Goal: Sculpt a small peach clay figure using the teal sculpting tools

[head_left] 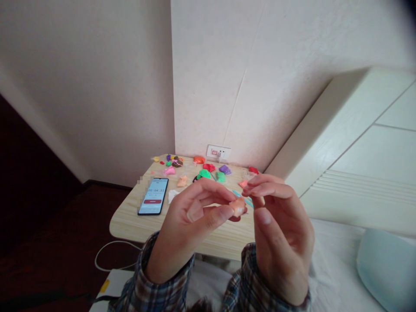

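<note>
My left hand (201, 212) pinches a small lump of peach and white modelling clay (238, 207) between thumb and fingertips, above the table. Just to the right of it is my right hand (282, 225), its fingers bent and apart from the thumb, with nothing visible between them. A dark reddish piece (234, 219) shows just under the lump; what it is I cannot make out. Behind my hands lie light blue sticks (237, 193), a green clay packet (204, 174) and a pale green one (220, 177), partly covered by my fingers.
A phone (153, 197) with a running timer lies on the wooden table (130, 225) at left. Several colourful clay packets, such as a purple one (225, 169), and small clay shapes (177, 162) sit toward the wall socket (218, 152). A white headboard (357, 143) stands at right.
</note>
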Available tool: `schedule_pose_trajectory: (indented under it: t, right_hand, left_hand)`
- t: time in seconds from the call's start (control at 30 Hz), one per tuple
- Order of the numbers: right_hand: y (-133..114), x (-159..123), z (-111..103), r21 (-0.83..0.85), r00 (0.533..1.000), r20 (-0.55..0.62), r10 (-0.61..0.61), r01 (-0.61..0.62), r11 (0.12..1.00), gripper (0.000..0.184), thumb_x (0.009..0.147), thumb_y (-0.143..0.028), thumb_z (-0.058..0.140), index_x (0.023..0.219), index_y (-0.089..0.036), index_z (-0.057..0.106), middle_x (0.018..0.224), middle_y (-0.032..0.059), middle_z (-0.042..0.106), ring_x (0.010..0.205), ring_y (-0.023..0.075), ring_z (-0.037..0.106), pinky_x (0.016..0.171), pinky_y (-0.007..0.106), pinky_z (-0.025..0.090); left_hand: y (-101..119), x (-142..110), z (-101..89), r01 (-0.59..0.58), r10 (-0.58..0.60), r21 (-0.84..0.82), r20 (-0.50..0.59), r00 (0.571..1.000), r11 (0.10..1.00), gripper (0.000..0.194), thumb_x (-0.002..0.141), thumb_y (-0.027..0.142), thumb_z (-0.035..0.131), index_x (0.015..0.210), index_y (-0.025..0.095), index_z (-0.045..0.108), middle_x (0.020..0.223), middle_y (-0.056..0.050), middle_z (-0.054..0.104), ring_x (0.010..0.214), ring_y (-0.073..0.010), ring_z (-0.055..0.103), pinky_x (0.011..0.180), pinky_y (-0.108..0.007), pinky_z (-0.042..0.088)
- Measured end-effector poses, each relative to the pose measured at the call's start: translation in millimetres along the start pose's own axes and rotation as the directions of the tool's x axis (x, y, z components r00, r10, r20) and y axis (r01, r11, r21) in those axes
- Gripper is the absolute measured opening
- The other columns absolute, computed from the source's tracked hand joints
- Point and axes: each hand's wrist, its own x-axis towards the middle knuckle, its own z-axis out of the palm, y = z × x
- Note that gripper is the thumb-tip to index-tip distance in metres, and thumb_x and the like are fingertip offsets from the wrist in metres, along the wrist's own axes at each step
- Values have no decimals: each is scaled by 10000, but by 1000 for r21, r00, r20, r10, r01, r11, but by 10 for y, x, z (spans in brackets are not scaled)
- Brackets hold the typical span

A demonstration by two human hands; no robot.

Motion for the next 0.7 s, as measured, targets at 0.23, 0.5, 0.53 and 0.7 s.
schedule_pose_trajectory:
  t: [0.23,0.5,0.53,0.7]
  right_hand:
    - [20,11,-99,-112,981,163,101,-83,990,261,810,-259,644,1064,-287,592,1144,38,537,1154,224,465,973,399,407]
    - [17,7,-117,-169,988,140,62,-38,985,145,815,-283,653,957,-289,625,1116,23,535,1147,211,458,951,365,397]
    - [23,9,-121,-162,989,140,57,-34,986,146,811,-280,658,953,-287,625,1109,21,535,1140,207,460,948,358,397]
    - [58,22,-147,-113,989,141,41,-25,993,125,806,-267,668,924,-274,626,1084,17,540,1121,193,465,937,332,402]
  left_hand:
    - [-21,-14,-33,-1,0,14,35,999,1000,87,853,252,623,869,174,659,817,-13,661,804,-123,644,724,-204,540]
    - [-29,-3,-44,61,-61,-8,86,994,998,106,829,263,654,885,174,658,808,-1,648,775,-94,625,727,-177,531]
    - [-29,2,-47,62,-61,-9,88,994,998,95,819,251,666,876,175,662,789,7,644,758,-86,620,717,-166,525]
    - [-29,11,-76,74,-76,22,97,992,997,89,827,251,655,880,192,694,814,8,665,767,-85,619,723,-169,523]
